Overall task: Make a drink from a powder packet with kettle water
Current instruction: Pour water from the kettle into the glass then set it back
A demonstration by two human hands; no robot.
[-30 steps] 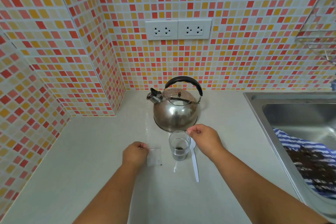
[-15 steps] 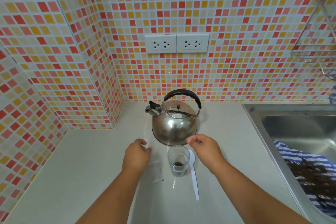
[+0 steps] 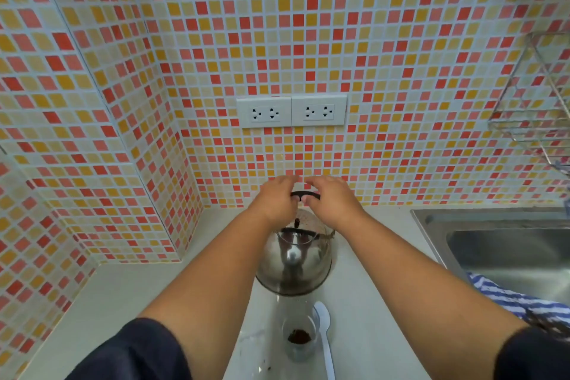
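We see both hands, left (image 3: 274,200) and right (image 3: 333,202), curled on the rounded steel kettle's (image 3: 294,265) black handle (image 3: 305,194), bare pale desk (image 3: 123,302) open leftward.

Both hands, left (image 3: 275,198) and right (image 3: 333,199), grip the kettle's (image 3: 294,262) black handle (image 3: 305,194).

Silver kettle (image 3: 294,259), white spoon (image 3: 324,336), blue-striped cloth (image 3: 509,299).

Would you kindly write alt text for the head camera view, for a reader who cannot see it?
Both hands, left hand and right hand, reach to the black handle of a steel kettle on a pale counter. Nearer the viewer stand a clear cup holding brown powder and a white spoon; colourful tiles behind, sink to the right.
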